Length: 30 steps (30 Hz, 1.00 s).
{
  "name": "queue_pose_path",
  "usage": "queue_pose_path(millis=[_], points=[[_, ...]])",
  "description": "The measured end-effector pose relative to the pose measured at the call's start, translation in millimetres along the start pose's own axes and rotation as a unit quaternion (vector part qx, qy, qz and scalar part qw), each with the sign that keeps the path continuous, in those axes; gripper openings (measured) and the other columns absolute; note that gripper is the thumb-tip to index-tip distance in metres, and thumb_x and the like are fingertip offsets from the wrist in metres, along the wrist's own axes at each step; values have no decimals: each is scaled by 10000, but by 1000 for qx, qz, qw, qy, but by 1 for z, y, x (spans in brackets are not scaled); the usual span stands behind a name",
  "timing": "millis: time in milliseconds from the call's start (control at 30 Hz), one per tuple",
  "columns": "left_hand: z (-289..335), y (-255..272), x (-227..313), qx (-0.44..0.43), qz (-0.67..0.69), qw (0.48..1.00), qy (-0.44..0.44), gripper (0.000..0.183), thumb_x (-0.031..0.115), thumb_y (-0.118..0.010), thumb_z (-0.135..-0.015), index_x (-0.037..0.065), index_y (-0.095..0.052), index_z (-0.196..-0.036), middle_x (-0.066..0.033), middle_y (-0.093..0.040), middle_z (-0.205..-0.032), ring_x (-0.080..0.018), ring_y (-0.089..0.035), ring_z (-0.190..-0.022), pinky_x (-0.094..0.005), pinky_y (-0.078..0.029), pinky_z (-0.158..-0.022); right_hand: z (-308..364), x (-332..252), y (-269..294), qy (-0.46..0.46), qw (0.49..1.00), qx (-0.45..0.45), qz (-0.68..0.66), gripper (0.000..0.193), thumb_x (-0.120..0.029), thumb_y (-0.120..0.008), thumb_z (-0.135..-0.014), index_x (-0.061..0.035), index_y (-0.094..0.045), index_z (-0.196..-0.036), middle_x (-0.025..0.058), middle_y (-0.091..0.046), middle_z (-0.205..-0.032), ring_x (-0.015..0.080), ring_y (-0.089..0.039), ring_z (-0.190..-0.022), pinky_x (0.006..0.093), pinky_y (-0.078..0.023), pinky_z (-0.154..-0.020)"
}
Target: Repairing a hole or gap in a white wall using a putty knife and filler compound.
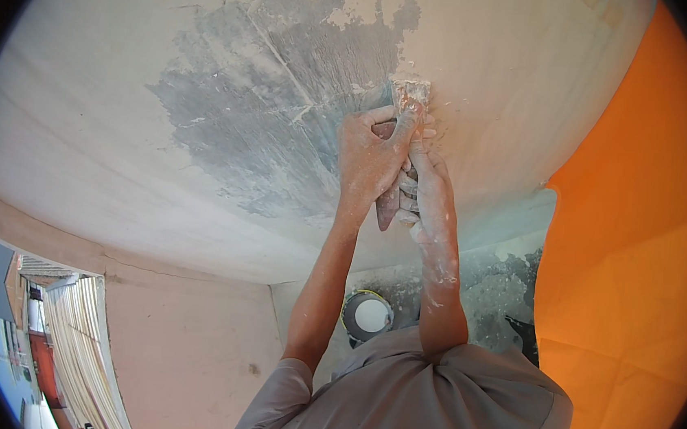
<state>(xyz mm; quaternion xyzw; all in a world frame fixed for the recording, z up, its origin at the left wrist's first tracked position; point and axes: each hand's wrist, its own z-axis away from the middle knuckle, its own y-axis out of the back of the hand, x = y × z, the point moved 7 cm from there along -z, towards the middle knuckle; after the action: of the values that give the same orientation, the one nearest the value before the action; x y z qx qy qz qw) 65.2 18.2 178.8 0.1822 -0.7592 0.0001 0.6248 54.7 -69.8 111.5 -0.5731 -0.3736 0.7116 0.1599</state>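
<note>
Both my hands are raised together against a pale wall, closed around one scraper. Its flat, whitish-crusted blade touches the wall above my fingers, and the brown handle sticks out below them. My left hand wraps the tool from the left, its thumb reaching up toward the blade. My right hand grips from the right, its fingers curled by the handle and dusted white. Part of the handle is hidden behind the hands. Left of the blade spreads a rough grey patch where the pale coating is gone.
A bucket with white content stands low down, near my body. The floor around it is spattered white. An orange sheet hangs along the right side. At lower left, an opening shows buildings and a corrugated sheet outside.
</note>
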Motion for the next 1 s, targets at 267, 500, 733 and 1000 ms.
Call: queue_pose_path(millis=[267,500,733,1000], points=[[-2,6,4,23,88,996,-16,311,271,-709,-967,-27,-795,-945,-84,-761,-754,-49,-533,-504,-248,-414,-465,5,-2,-16,12,1000,12,-12,380,-448,-521,-1075,-186,-467,-805,-90,-410,-543,15,-285,-345,215,-171,-296],[-5,20,33,-19,-142,990,-1,294,290,-732,-946,12,-814,-892,-33,-697,-651,-53,-512,-518,-245,-414,-503,6,10,-34,-49,990,21,-129,360,-461,-499,-1077,-208,-445,-826,-103,-362,-544,19,-253,-347,210,-168,-299],[-9,17,49,-28,-172,985,-20,291,296,-727,-944,26,-816,-884,-12,-658,-596,-44,-474,-492,-243,-380,-482,0,7,-37,-48,984,-21,-169,333,-432,-499,-1072,-224,-439,-818,-102,-353,-540,22,-214,-349,207,-156,-298],[-11,-10,8,-24,85,996,-12,288,215,-719,-959,-62,-776,-1013,-134,-759,-840,-163,-727,-759,-263,-558,-642,6,-24,-16,31,999,23,13,390,-430,-471,-1097,-177,-468,-800,-94,-391,-536,19,-275,-343,221,-190,-290]])
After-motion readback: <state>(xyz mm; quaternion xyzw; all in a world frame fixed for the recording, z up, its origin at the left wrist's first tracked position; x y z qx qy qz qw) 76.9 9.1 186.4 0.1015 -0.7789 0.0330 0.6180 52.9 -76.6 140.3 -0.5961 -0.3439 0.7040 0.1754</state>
